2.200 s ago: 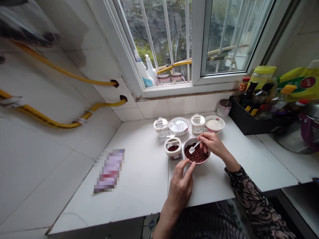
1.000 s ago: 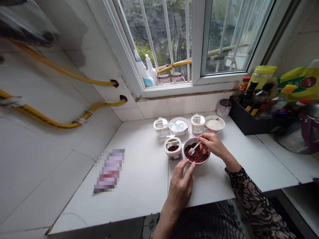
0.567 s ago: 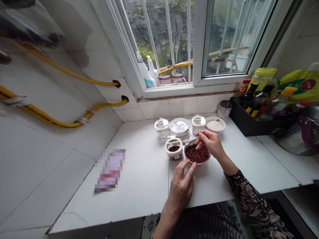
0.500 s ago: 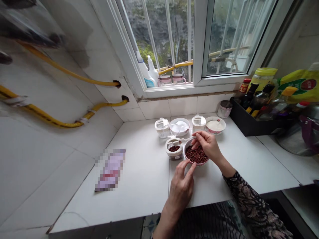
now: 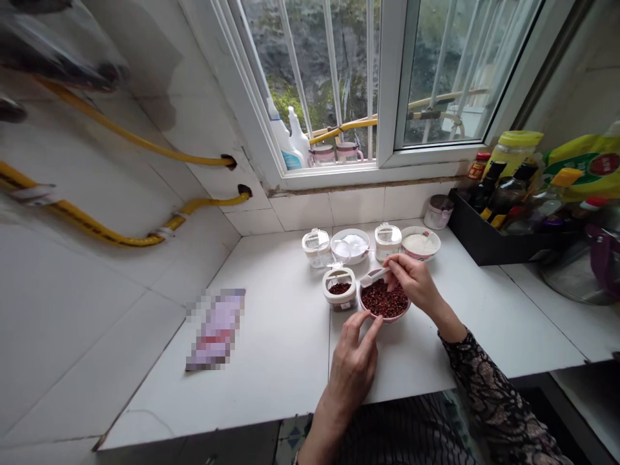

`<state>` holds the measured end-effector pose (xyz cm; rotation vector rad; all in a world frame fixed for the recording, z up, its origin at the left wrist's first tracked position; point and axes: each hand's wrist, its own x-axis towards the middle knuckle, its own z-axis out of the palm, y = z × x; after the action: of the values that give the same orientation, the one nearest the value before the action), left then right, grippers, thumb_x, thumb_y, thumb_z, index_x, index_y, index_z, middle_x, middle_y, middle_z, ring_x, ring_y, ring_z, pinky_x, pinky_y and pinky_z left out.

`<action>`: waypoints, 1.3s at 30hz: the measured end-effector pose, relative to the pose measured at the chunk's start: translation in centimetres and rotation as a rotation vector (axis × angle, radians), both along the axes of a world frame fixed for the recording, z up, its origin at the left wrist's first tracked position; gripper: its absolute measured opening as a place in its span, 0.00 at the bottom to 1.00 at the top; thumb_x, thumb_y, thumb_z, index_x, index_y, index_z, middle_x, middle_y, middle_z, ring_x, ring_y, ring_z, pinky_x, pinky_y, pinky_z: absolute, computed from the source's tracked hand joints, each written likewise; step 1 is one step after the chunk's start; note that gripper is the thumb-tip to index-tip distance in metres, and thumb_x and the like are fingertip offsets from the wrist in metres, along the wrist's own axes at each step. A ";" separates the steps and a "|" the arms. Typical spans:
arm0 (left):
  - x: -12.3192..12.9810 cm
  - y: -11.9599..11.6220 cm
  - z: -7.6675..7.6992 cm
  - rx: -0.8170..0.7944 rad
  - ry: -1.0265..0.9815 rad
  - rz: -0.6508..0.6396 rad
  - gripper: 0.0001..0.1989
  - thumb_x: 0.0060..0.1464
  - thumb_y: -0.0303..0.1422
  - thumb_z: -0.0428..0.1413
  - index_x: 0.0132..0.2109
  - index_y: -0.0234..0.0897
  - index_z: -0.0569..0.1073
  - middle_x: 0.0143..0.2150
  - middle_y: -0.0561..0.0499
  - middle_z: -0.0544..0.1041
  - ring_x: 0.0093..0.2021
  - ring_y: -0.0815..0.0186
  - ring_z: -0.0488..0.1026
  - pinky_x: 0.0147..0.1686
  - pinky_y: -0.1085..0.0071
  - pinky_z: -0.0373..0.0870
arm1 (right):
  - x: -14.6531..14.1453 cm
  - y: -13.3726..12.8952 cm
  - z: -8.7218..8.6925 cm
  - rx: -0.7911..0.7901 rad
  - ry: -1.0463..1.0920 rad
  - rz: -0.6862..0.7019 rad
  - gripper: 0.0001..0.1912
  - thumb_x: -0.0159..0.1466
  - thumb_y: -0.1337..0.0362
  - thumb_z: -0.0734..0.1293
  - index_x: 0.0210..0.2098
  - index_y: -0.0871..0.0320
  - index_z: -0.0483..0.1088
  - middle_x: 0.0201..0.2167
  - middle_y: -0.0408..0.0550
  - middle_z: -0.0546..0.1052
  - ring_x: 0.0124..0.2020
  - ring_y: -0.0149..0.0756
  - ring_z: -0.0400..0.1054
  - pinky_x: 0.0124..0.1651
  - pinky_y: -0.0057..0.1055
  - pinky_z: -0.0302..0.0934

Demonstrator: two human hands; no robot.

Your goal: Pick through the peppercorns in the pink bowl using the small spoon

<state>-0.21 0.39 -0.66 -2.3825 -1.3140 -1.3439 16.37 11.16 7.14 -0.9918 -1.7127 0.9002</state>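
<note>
A white spoon (image 5: 374, 276) is pinched in my right hand (image 5: 409, 281), its scoop over the near bowl's left rim. Dark reddish-brown peppercorn-like grains (image 5: 385, 301) fill that bowl (image 5: 387, 320), which has a pink rim. My left hand (image 5: 356, 352) steadies the bowl's near edge with its fingertips. Just left of the bowl stands a seasoning jar (image 5: 340, 298) with its lid raised and the same grains inside. What my right fingers hide of the spoon's handle I cannot see.
Behind stand two more lidded jars (image 5: 317, 250), a bowl of white powder or crystals (image 5: 350, 247) and a bowl of pale grains (image 5: 420, 244). A black box of bottles (image 5: 504, 248) is at the right. A blurred purple packet (image 5: 217, 329) lies left.
My right hand has drawn the spoon slightly right, from beside the seasoning jar's opening to over the bowl. My left hand stays at the bowl's rim.
</note>
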 end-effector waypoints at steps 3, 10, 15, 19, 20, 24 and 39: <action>0.0 0.0 0.0 0.002 -0.004 0.003 0.31 0.59 0.16 0.46 0.67 0.42 0.63 0.57 0.40 0.70 0.58 0.57 0.69 0.53 0.59 0.75 | 0.8 0.5 -0.4 -0.081 -0.077 0.001 0.11 0.68 0.58 0.61 0.30 0.55 0.67 0.18 0.39 0.71 0.15 0.30 0.64 0.20 0.27 0.59; 0.0 0.0 0.0 0.004 0.000 -0.004 0.30 0.58 0.15 0.47 0.65 0.40 0.65 0.57 0.40 0.69 0.59 0.58 0.69 0.54 0.60 0.75 | -0.5 0.2 -1.2 -0.176 -0.120 0.064 0.09 0.66 0.64 0.61 0.29 0.55 0.67 0.15 0.38 0.71 0.15 0.30 0.65 0.21 0.26 0.59; 0.0 0.0 -0.1 -0.003 -0.005 0.000 0.31 0.59 0.16 0.46 0.66 0.42 0.64 0.57 0.40 0.69 0.59 0.57 0.69 0.54 0.59 0.75 | 0.1 0.7 -1.2 -0.234 -0.039 0.023 0.09 0.65 0.62 0.61 0.29 0.56 0.67 0.16 0.39 0.73 0.14 0.30 0.67 0.18 0.25 0.58; 0.0 0.0 -0.1 -0.011 -0.003 0.000 0.31 0.60 0.17 0.46 0.67 0.43 0.62 0.57 0.40 0.69 0.59 0.57 0.69 0.53 0.58 0.75 | 0.6 1.0 -1.3 -0.202 -0.028 0.024 0.09 0.65 0.60 0.62 0.30 0.56 0.68 0.17 0.39 0.73 0.14 0.30 0.66 0.18 0.25 0.59; 0.0 0.0 -0.1 -0.010 -0.002 -0.002 0.31 0.60 0.17 0.46 0.67 0.43 0.62 0.57 0.40 0.69 0.59 0.57 0.69 0.53 0.58 0.75 | 0.6 1.0 -1.3 -0.192 -0.039 0.028 0.09 0.65 0.61 0.62 0.29 0.56 0.68 0.16 0.39 0.73 0.14 0.30 0.66 0.18 0.25 0.59; 0.0 0.0 0.0 -0.001 -0.004 0.001 0.31 0.59 0.16 0.46 0.66 0.42 0.64 0.57 0.41 0.69 0.59 0.57 0.69 0.54 0.59 0.75 | 0.4 0.9 -1.4 -0.178 -0.080 0.033 0.09 0.65 0.63 0.61 0.29 0.55 0.67 0.15 0.38 0.72 0.14 0.30 0.66 0.20 0.26 0.59; 0.0 0.0 0.1 -0.002 -0.004 -0.004 0.30 0.58 0.15 0.47 0.64 0.40 0.65 0.57 0.41 0.69 0.59 0.58 0.68 0.54 0.61 0.74 | 0.8 1.4 -1.0 -0.353 0.153 -0.002 0.16 0.58 0.50 0.68 0.31 0.59 0.69 0.16 0.40 0.73 0.12 0.29 0.67 0.15 0.22 0.58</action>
<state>-0.17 0.34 -0.54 -2.3857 -1.3130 -1.3495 17.14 12.59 6.09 -1.1201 -1.4519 1.2730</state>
